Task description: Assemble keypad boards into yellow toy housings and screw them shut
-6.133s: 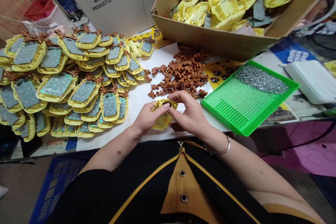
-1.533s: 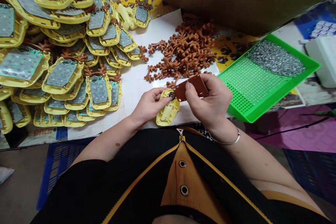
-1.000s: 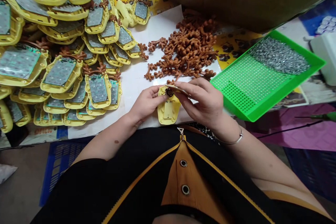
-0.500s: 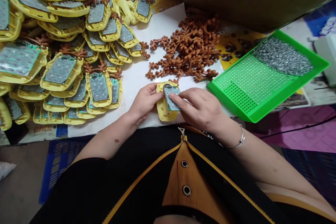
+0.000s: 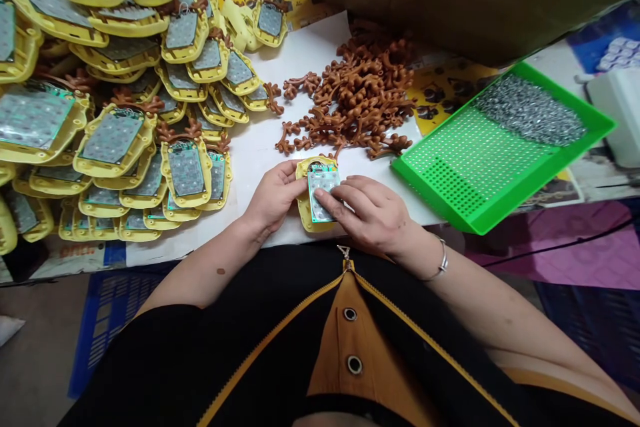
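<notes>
A yellow plastic shell lies on the white table at the near edge, with a grey-green circuit board seated in it. My left hand grips the shell's left side, fingers curled round its rim. My right hand rests on the right side, its fingertips pressing on the board. A heap of brown antler pieces lies just beyond both hands.
Stacks of finished yellow shells with boards fill the left of the table. A green perforated tray with small metal screws sits at the right. A big cardboard box stands behind. A blue crate is under the table.
My right hand turned the brown-backed board over and laid it face up into the shell. It now lies flatter and lower, pressed down by my fingertips. My left hand kept hold of the shell.
</notes>
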Demonstrator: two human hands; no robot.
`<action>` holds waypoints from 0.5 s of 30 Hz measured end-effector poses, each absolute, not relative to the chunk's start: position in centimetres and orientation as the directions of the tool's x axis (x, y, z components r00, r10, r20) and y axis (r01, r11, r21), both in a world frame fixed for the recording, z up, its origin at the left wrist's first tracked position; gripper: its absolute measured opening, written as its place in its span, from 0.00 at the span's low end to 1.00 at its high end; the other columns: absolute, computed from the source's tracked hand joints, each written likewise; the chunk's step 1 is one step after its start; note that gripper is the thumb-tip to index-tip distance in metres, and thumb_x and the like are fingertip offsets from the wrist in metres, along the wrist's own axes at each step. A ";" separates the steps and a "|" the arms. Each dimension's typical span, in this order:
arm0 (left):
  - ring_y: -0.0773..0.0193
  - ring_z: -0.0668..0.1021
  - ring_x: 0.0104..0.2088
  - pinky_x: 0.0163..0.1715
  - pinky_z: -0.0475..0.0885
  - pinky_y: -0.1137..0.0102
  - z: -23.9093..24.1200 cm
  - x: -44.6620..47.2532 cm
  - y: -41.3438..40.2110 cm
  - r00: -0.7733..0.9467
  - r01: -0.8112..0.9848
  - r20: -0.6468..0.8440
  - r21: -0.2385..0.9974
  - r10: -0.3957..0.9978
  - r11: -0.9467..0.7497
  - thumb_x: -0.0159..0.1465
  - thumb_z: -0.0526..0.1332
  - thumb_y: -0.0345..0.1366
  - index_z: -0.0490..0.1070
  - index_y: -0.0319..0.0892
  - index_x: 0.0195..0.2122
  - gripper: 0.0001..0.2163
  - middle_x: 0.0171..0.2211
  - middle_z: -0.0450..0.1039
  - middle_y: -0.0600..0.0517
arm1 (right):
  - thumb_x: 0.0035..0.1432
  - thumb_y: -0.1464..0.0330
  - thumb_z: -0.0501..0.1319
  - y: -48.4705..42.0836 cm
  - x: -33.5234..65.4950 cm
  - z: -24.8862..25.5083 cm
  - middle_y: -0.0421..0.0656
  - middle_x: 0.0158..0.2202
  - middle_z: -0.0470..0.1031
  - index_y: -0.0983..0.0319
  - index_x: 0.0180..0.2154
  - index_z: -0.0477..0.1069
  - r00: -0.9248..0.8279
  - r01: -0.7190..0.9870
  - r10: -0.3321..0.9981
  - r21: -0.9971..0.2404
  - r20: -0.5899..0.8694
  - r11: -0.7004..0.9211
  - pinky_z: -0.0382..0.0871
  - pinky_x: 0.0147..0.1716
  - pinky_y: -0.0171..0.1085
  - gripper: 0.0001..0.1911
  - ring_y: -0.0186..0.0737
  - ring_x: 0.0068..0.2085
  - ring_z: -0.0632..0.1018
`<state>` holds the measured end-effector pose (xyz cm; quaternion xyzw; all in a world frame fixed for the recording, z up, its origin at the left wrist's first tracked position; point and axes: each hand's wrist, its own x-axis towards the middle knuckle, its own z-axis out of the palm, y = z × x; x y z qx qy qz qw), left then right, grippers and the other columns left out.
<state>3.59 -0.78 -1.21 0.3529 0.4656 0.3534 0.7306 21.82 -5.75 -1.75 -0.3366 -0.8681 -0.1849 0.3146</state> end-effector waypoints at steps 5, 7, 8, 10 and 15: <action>0.59 0.82 0.40 0.42 0.75 0.67 -1.4 3.6 -0.8 0.321 -0.195 -0.398 0.860 0.859 0.472 0.46 0.75 0.37 0.77 0.39 0.39 0.19 0.38 0.83 0.49 | 0.64 0.76 0.57 -5.9 21.8 -2.1 0.46 0.38 0.78 0.62 0.53 0.73 -0.582 0.689 0.488 0.076 0.650 0.721 0.78 0.43 0.43 0.17 0.41 0.41 0.76; 0.58 0.82 0.40 0.43 0.75 0.66 -1.5 3.6 -0.8 0.320 -0.195 -0.386 0.867 0.865 0.459 0.47 0.75 0.38 0.76 0.40 0.39 0.18 0.38 0.82 0.49 | 0.64 0.77 0.56 -5.8 21.6 -2.1 0.46 0.37 0.77 0.62 0.52 0.73 -0.583 0.695 0.479 0.097 0.657 0.713 0.79 0.43 0.43 0.16 0.41 0.40 0.76; 0.58 0.82 0.41 0.44 0.75 0.66 -1.5 3.5 -0.8 0.317 -0.196 -0.378 0.872 0.870 0.450 0.48 0.75 0.38 0.76 0.40 0.39 0.18 0.38 0.82 0.49 | 0.64 0.77 0.56 -5.8 21.6 -2.1 0.46 0.37 0.77 0.63 0.51 0.74 -0.583 0.697 0.469 0.112 0.663 0.708 0.79 0.43 0.43 0.16 0.40 0.40 0.76; 0.58 0.82 0.41 0.44 0.75 0.65 -1.5 3.5 -0.8 0.308 -0.189 -0.362 0.883 0.880 0.429 0.48 0.75 0.39 0.76 0.40 0.38 0.18 0.38 0.82 0.49 | 0.63 0.78 0.57 -5.8 21.4 -2.2 0.46 0.36 0.77 0.65 0.49 0.75 -0.579 0.701 0.454 0.129 0.677 0.701 0.79 0.43 0.42 0.14 0.40 0.39 0.76; 0.58 0.82 0.41 0.46 0.75 0.64 -1.5 3.5 -0.9 0.285 -0.153 -0.337 0.908 0.897 0.390 0.48 0.74 0.38 0.75 0.40 0.38 0.17 0.37 0.82 0.50 | 0.63 0.78 0.58 -5.9 21.3 -2.7 0.46 0.38 0.78 0.63 0.53 0.73 -0.542 0.696 0.503 0.025 0.673 0.717 0.80 0.44 0.43 0.18 0.41 0.42 0.77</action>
